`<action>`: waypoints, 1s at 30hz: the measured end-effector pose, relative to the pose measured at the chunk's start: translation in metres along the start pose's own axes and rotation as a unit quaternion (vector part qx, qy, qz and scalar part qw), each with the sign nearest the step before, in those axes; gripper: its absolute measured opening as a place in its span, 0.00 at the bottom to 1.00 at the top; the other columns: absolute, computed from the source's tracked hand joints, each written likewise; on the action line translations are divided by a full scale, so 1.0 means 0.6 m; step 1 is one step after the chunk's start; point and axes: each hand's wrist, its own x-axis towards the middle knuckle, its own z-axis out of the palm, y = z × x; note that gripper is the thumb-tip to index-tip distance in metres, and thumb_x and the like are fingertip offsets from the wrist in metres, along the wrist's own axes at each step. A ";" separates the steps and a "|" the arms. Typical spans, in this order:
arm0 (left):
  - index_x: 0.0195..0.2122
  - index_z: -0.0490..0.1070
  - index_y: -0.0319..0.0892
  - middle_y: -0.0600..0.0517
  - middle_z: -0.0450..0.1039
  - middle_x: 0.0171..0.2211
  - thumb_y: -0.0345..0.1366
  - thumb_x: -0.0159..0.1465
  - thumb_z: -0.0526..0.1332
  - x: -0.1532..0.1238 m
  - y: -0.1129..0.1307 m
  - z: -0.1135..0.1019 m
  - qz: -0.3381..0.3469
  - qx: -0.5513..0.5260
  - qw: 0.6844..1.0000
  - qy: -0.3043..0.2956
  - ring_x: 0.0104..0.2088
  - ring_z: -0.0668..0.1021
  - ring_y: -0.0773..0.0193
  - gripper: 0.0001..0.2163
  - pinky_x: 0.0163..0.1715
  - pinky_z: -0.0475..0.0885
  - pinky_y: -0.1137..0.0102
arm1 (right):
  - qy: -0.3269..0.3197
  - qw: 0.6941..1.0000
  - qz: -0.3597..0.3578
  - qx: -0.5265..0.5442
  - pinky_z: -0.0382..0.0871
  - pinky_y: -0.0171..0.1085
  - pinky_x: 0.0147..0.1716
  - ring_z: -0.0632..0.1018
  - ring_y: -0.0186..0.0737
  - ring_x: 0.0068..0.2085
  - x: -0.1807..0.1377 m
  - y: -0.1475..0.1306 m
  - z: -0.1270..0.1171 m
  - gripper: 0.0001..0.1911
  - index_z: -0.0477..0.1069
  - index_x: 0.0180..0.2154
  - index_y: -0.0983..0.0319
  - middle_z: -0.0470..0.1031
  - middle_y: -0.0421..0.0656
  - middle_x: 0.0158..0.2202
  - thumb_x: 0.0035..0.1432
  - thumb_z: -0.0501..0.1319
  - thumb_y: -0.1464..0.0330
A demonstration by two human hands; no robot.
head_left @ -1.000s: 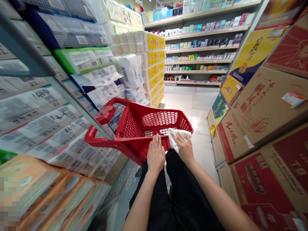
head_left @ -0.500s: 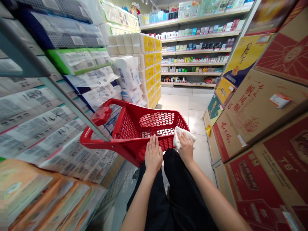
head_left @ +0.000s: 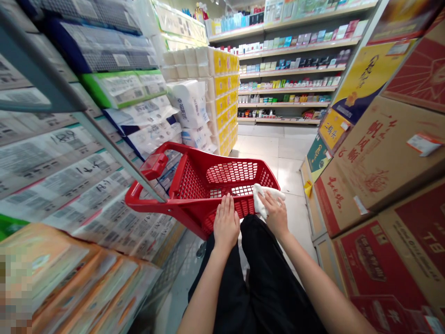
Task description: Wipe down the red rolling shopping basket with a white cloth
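A red plastic shopping cart [head_left: 194, 211] stands before my knees, its handle pointing left and its perforated basket to the right. My left hand [head_left: 226, 225] lies against the basket's near side, fingers straight and together, with nothing in it. In my right hand [head_left: 275, 217] is a white cloth [head_left: 260, 204], pressed against the near right corner of the basket. Part of the cloth is covered by my fingers. The inside of the basket shows only its perforated walls and floor.
Packs of tissue paper [head_left: 114, 88] are stacked high on the left, with orange packages [head_left: 79, 278] below. A grey metal post [head_left: 118, 155] crosses in front of the cart handle. Cardboard cartons [head_left: 392, 153] line the right side. Shelves of small boxed goods [head_left: 288, 83] stand at the back.
The whole view has shifted slightly, so the cart and shelves appear further right. My right hand and the cloth stay at the basket's corner; my left hand keeps its place on the side.
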 end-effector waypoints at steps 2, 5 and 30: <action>0.71 0.42 0.39 0.46 0.49 0.70 0.32 0.70 0.46 0.000 0.000 0.001 -0.001 -0.001 1.000 0.002 0.70 0.53 0.59 0.28 0.68 0.56 0.58 | 0.003 0.999 0.030 -0.014 0.53 0.46 0.61 0.65 0.42 0.65 -0.005 0.048 -0.003 0.29 0.63 0.63 0.54 0.65 0.43 0.64 0.61 0.52 0.74; 0.71 0.40 0.39 0.45 0.49 0.70 0.32 0.70 0.46 0.000 0.000 0.002 0.000 -0.005 1.000 0.005 0.70 0.53 0.58 0.29 0.67 0.57 0.58 | -0.011 0.997 0.074 -0.020 0.56 0.47 0.60 0.65 0.42 0.65 -0.008 0.099 -0.006 0.27 0.64 0.62 0.54 0.66 0.44 0.64 0.62 0.51 0.72; 0.71 0.39 0.39 0.45 0.49 0.71 0.32 0.70 0.46 -0.001 -0.003 0.003 0.004 -0.006 1.000 0.005 0.71 0.52 0.58 0.29 0.67 0.56 0.57 | -0.032 0.999 -0.009 0.002 0.50 0.50 0.63 0.64 0.44 0.66 0.013 -0.004 -0.009 0.34 0.59 0.65 0.52 0.64 0.42 0.66 0.58 0.54 0.76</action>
